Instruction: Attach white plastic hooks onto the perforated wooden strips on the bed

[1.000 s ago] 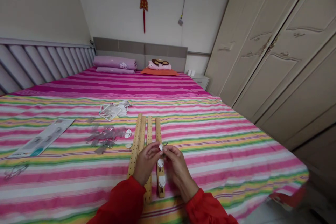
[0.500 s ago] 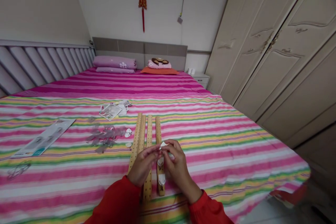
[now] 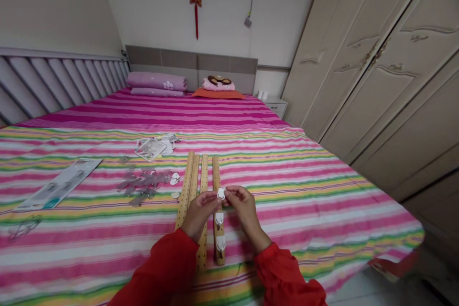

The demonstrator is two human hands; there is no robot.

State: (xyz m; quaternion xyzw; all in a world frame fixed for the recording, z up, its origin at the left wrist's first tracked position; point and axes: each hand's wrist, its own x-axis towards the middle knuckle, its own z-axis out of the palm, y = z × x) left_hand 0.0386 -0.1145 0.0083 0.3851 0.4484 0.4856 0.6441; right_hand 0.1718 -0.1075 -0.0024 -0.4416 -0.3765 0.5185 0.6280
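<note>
Between the fingertips of both hands is a small white hook [image 3: 221,194], held over a wooden strip with holes [image 3: 216,172]. My left hand [image 3: 201,209] pinches its left side, and my right hand [image 3: 244,206] grips the right side. Nearer to me, two more white hooks, one in the middle [image 3: 219,220] and one near the end [image 3: 220,243], sit on the same strip. Left of it lie several other perforated wooden strips [image 3: 204,172], partly covered by my left hand and sleeve.
On the striped bedsheet [image 3: 322,210], left of the strips, lie a pile of clear plastic pieces [image 3: 145,184], white loose pieces [image 3: 174,178], white packets [image 3: 152,148] and a long packaging card [image 3: 60,184]. Wire-like rings [image 3: 24,227] rest at far left. A wardrobe [image 3: 376,81] stands right.
The white hook has turned so its rounded face shows between my fingers. Both hands have shifted slightly, uncovering more of the middle hook on the strip. The camera view has tilted a little.
</note>
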